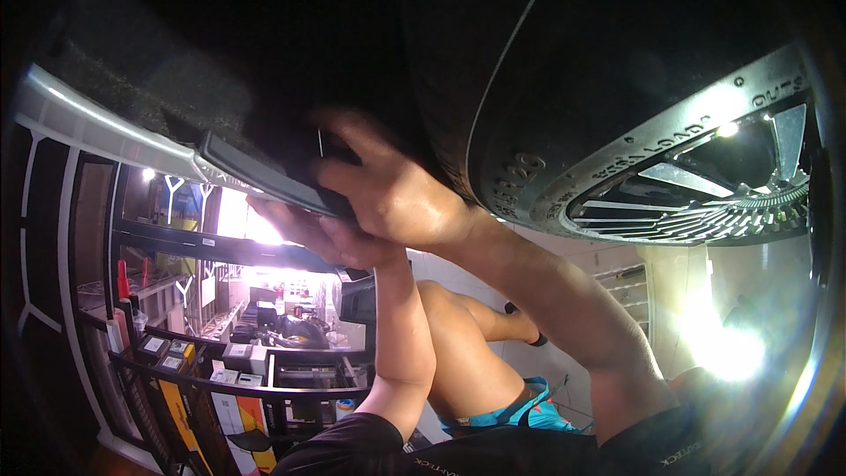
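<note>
A dark grey trim strip [269, 183] runs along the lower edge of a car's wheel arch, beside a large black tyre [502, 172]. My left hand [322, 236] is up against the strip's underside, its fingers partly hidden and dim. Just above and to the right, my right hand [397, 198] reaches past the strip into the dark wheel well. Its upper fingers are smeared by motion, with a gap between them. A thin bright line [320, 143] shows by those fingertips; what it belongs to cannot be made out.
A spoked wheel rim [705, 181] fills the right side. Silvery bodywork [106, 132] curves along the left. Below stands a dark shelf rack [308, 392] with several boxes [233, 379]. A bright lamp [731, 353] glares at lower right. My bent leg [467, 353] lies beneath my arms.
</note>
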Motion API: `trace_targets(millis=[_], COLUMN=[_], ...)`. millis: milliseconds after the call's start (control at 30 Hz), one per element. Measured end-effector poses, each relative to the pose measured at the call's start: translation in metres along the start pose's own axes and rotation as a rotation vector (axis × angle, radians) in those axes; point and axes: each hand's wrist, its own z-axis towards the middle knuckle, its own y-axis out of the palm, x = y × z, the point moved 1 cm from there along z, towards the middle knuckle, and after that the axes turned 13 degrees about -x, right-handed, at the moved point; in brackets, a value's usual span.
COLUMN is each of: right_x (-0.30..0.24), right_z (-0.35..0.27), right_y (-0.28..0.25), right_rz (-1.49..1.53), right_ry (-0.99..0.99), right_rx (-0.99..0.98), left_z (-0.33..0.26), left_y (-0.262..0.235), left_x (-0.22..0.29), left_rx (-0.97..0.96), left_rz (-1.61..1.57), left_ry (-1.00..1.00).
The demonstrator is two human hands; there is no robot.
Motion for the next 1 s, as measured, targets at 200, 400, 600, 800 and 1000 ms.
trace_targets(millis=[200,400,600,800,1000], right_x=[0.002,0.011,0.013,0.021,0.018], right_z=[0.002,0.003,-0.006,-0.001,0.001], right_y=[0.008,0.012,0.015,0.021,0.016], right_rz=[-0.082,0.077,0.239,0.159,0.106], right_ry=[-0.081,-0.019,-0.02,-0.086,-0.033], right_rx=[0.067,0.086,0.073,0.082,0.09], left_z=[0.009,0.016,0.003,-0.002,-0.003], left_y=[0.0,0.005,0.022,0.019,0.007], left_x=[0.021,0.018,0.03,-0.012,-0.019], left_rx=[0.045,0.267,-0.041,0.039,0.024], left_rz=[0.422,-0.073,0.316,-0.081,-0.339], left_ry=[0.133,0.345,-0.259,-0.278,-0.13])
